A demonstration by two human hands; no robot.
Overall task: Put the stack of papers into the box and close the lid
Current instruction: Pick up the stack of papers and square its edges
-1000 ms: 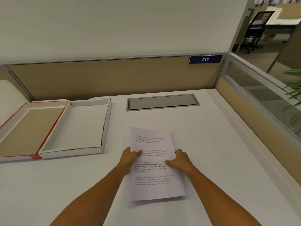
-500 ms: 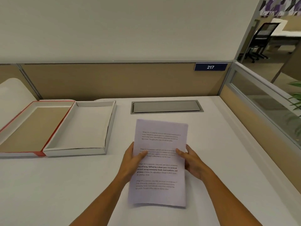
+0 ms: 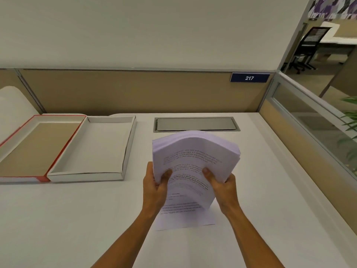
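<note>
We were at a broad white tabletop (image 3: 67, 219) in a cubicle, walled at the far side by a tan fabric partition (image 3: 125, 91) bearing a small blue "217" plate (image 3: 249, 77). A grey metal cable hatch (image 3: 196, 124) was set into the tabletop at the far middle.

On the far left sat the open white cardboard box (image 3: 90, 149), shallow and empty, and touching its left side lay its red-edged lid (image 3: 36, 146), turned upside down with the brown inside showing. Neither had moved.

What had changed was the thick stack of white printed papers (image 3: 195, 157). A second earlier it lay flat under our hands; half a second earlier its far end had begun to rise. At this moment most of it was off the tabletop, near the middle, well right of the box, its far end arched and drooping. Our left hand (image 3: 154, 188) and right hand (image 3: 224, 186) gripped its two side edges, thumbs on top and fingers (image 3: 149, 169) curled underneath.

One sheet (image 3: 185, 219), or possibly a few, seemed to be left flat on the tabletop beneath the lifted bundle; the blur there kept us from being sure.

We judged the lift nearly done, with the carry leftward to the box next, provided the stray paper was gathered first. The lid remained to be closed.
</note>
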